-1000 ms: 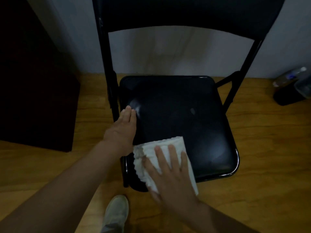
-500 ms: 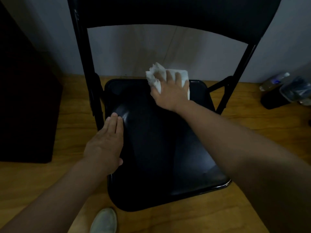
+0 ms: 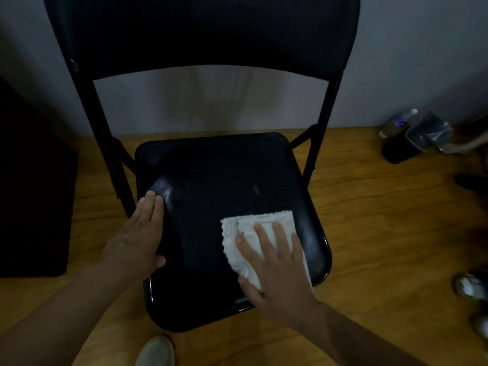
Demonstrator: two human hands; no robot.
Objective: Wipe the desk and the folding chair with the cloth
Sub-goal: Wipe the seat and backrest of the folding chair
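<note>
A black folding chair (image 3: pixel 211 180) stands on the wooden floor facing me, its backrest across the top of the view. A folded white cloth (image 3: pixel 261 225) lies on the front right part of the seat. My right hand (image 3: pixel 277 265) presses flat on the cloth, fingers spread, covering its near half. My left hand (image 3: pixel 137 239) lies flat on the seat's left edge, fingers together, holding nothing. The desk is not in view.
A dark cabinet (image 3: pixel 31 194) stands to the left of the chair. A plastic bottle (image 3: pixel 398 122) and a black bin with a clear bag (image 3: pixel 412 141) sit at the back right by the wall. My shoe (image 3: pixel 155 350) is below the seat; other shoes (image 3: pixel 470 286) lie at the right edge.
My right hand drew the cloth from the back edge of the seat to its front right. My left hand stayed on the left edge.
</note>
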